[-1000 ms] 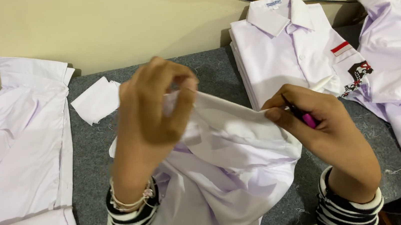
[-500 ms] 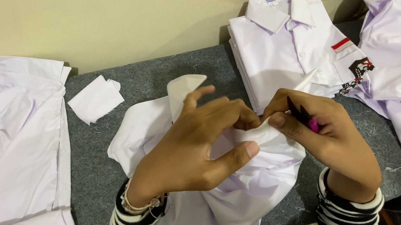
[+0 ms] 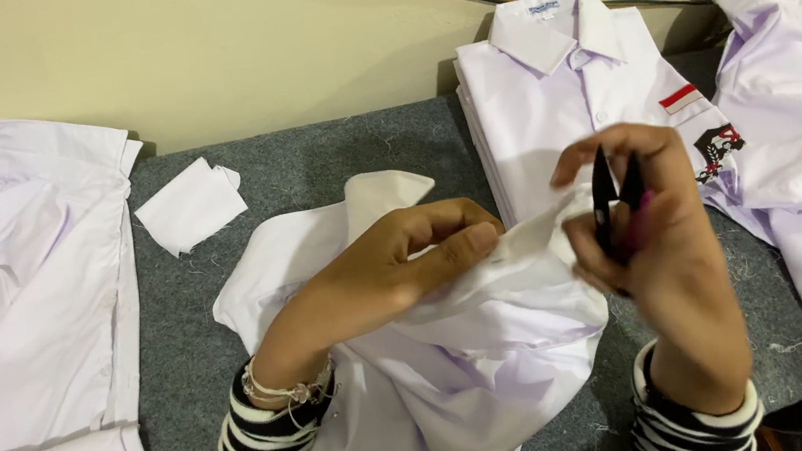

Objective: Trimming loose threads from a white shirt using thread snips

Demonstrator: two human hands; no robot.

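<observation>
— Grey felt table [image 3: 313, 155]: where's the white shirt [image 3: 458, 370]?
— Bunched at centre. Left hand [image 3: 396, 266] pinches its fabric; right hand [image 3: 659, 236] clamps small black snips [image 3: 616, 193].
— Advice?
— Keep cloth taut, I'd say; snip only thread.

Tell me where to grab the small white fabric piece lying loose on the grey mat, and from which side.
Take the small white fabric piece at its lower left corner, coming from the left front. That corner juts onto bare grey mat, free of the shirts beside it, and it lies flat, so a pinch from above on the edge should lift it. The left hand is nearer; the right hand holds snips.
</observation>
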